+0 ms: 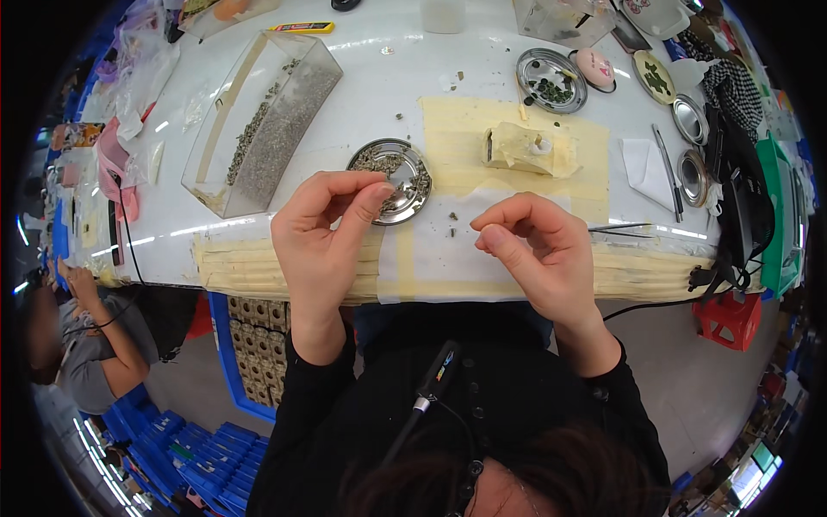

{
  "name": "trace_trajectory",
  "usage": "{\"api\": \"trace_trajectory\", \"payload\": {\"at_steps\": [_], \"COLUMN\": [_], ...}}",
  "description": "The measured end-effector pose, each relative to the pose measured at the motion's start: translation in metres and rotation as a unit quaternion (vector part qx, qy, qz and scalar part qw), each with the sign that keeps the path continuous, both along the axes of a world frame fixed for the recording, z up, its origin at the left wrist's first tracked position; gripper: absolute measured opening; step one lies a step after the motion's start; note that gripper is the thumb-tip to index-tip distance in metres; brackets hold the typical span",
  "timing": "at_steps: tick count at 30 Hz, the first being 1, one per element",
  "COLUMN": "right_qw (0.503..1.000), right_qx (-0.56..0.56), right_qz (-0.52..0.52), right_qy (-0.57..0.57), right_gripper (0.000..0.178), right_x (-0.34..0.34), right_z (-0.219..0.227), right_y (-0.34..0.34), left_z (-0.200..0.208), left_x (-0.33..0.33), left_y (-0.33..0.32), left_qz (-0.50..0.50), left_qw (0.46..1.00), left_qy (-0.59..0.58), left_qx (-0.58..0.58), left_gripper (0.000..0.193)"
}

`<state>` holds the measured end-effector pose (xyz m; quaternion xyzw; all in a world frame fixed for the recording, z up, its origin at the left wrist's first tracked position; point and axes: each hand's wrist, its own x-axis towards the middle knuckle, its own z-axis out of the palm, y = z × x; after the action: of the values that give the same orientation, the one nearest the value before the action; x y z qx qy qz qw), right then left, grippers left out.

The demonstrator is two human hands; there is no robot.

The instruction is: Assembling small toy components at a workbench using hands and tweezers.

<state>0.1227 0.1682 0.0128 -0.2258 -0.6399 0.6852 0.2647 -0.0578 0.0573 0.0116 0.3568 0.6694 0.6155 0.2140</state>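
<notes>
My left hand point(323, 233) hovers over the near-left rim of a round metal dish point(417, 207) of small grey-green bits. Its thumb and forefinger are pinched; anything between them is too small to make out. My right hand point(544, 254) is over the table edge, thumb and forefinger also closed together, what they hold unclear. Dark, thin tweezers-like prongs point(624, 227) stick out beyond its right side; I cannot tell whether they lie on the table or are tucked in the hand. Small dark bits point(452, 231) lie on the white surface between the hands.
A clear rectangular bin point(301, 103) of grey bits stands at left. A tape-covered block point(525, 151) sits on yellow tape at right. Beyond are a metal dish with green bits point(551, 86), a pink egg-shaped item point(594, 67) and tins point(692, 178). Another person point(103, 345) is at far left.
</notes>
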Motion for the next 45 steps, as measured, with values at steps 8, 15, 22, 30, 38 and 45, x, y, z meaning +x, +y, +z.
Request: {"api": "trace_trajectory", "payload": {"at_steps": [8,15,22,30,38,45], "right_qw": [0.947,0.945,0.977,0.999,0.999,0.999], "right_qx": [0.308,0.309,0.202,0.022,0.014,0.014], "right_qz": [-0.085,-0.102,-0.056,0.0,0.008,0.0], "right_qy": [0.042,0.031,0.043,0.034,0.03,0.029], "right_gripper": [0.019,0.019,0.011,0.009,0.007,0.008], "right_x": [-0.018,-0.015,-0.008,-0.001,-0.003,-0.003], "right_z": [0.017,0.013,0.009,0.005,0.005,0.007], "right_y": [-0.001,0.001,0.007,0.008,0.008,0.007], "left_z": [0.003,0.003,0.006,0.003,0.001,0.0], "left_x": [0.032,0.043,0.049,0.048,0.046,0.045], "left_y": [0.012,0.018,0.015,0.014,0.015,0.014], "left_qz": [-0.13,-0.121,-0.115,-0.16,-0.16,-0.158], "left_qw": [0.859,0.903,0.937,0.945,0.96,0.96], "left_qy": [-0.479,-0.4,-0.318,-0.267,-0.201,-0.2], "left_qx": [0.124,0.102,0.084,0.101,0.108,0.116], "left_gripper": [0.011,0.008,0.009,0.015,0.015,0.015]}}
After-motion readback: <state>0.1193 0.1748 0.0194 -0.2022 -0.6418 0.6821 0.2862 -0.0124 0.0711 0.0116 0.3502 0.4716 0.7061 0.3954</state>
